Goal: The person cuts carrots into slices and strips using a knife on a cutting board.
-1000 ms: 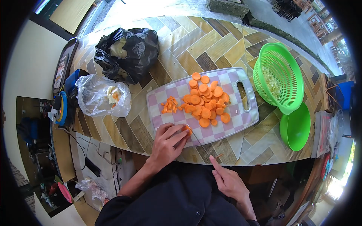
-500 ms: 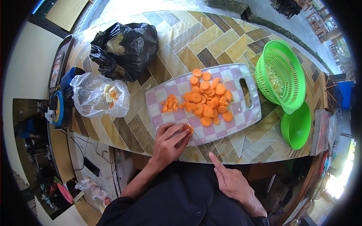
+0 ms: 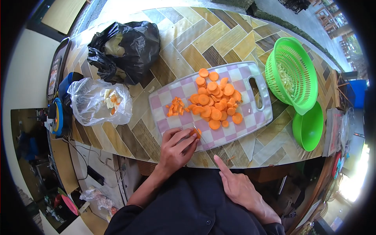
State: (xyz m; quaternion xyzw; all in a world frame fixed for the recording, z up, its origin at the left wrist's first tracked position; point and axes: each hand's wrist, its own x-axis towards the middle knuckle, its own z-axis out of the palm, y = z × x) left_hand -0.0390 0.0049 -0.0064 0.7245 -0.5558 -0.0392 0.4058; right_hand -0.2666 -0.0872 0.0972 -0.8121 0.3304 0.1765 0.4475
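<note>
Right hand (image 3: 241, 190): forefinger extended, other fingers folded on a thin-bladed metal knife (image 3: 204, 141), its handle hidden. Left hand (image 3: 176, 150): bent fingers pinching an orange carrot piece (image 3: 198, 133) beside the blade, over a lilac-and-white checked cutting board (image 3: 252, 121). Beyond the left fingertips lie small orange carrot bits (image 3: 176, 107) — and, farther right, heaped round orange carrot slices (image 3: 215, 113). Well beyond the left fingers: a crumpled black plastic bag (image 3: 139, 49).

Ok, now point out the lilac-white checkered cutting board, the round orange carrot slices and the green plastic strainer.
Lilac-white checkered cutting board (image 3: 180, 93), head view: bare left area.
Round orange carrot slices (image 3: 219, 106), head view: pile's middle.
Green plastic strainer (image 3: 303, 73), head view: slotted inner wall.
</note>
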